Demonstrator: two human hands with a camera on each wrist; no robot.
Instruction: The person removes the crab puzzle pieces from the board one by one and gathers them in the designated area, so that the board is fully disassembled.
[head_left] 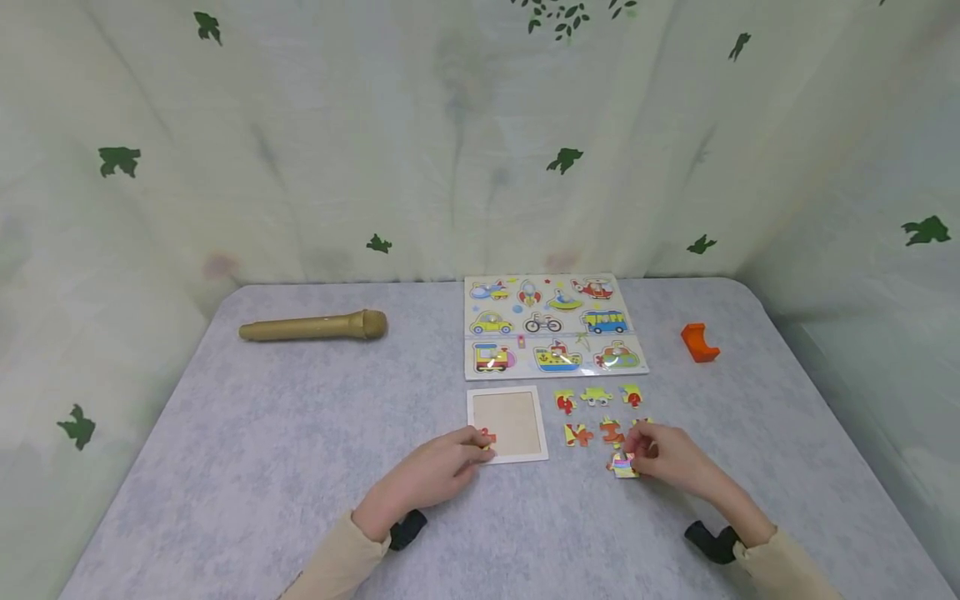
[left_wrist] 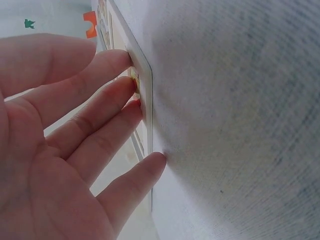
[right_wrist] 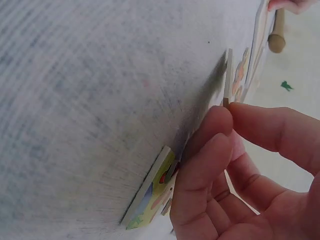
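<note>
My right hand [head_left: 671,457] pinches a small puzzle piece [head_left: 624,466] with coloured stripes between thumb and fingers; the right wrist view shows this piece [right_wrist: 228,80] edge-on. My left hand [head_left: 438,467] rests at the lower left corner of a square puzzle frame [head_left: 545,446], its fingertips on a red and yellow piece [head_left: 488,437] inside. In the left wrist view the fingers [left_wrist: 107,140] reach nearly straight to the frame's rim [left_wrist: 148,95]. Several loose pieces, such as an orange one [head_left: 612,431] and a green one [head_left: 597,396], lie between frame and right hand.
Behind the frame lies a vehicle picture board [head_left: 555,340]. A gold microphone [head_left: 315,326] is at the back left, an orange curved block [head_left: 699,342] at the right. Another puzzle piece [right_wrist: 147,192] lies under the right hand. A patterned curtain [head_left: 450,150] stands behind the table.
</note>
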